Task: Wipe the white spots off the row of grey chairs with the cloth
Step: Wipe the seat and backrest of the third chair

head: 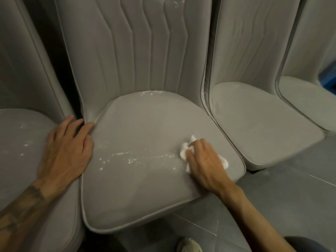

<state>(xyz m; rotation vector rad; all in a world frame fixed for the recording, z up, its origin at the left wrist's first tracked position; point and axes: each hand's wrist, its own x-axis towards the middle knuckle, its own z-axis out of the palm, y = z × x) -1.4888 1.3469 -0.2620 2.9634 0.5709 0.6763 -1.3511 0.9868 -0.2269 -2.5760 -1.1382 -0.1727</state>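
Grey padded chairs stand side by side; the middle chair (141,188) fills the view. A band of white spots (125,158) runs across its seat, and more white spots (151,92) lie at the seat's back edge and high on the backrest (170,3). My right hand (205,164) presses a crumpled white cloth (184,151) onto the seat's right side, at the right end of the band. My left hand (67,148) lies flat with fingers spread on the seam between the left chair (20,160) and the middle one, holding nothing.
The left chair's seat carries white spots (26,140). Two more grey chairs (254,124) stand to the right, their seats looking plain. Grey floor tiles (272,206) lie in front, with my shoe (189,245) at the bottom edge. Something blue (330,77) shows at far right.
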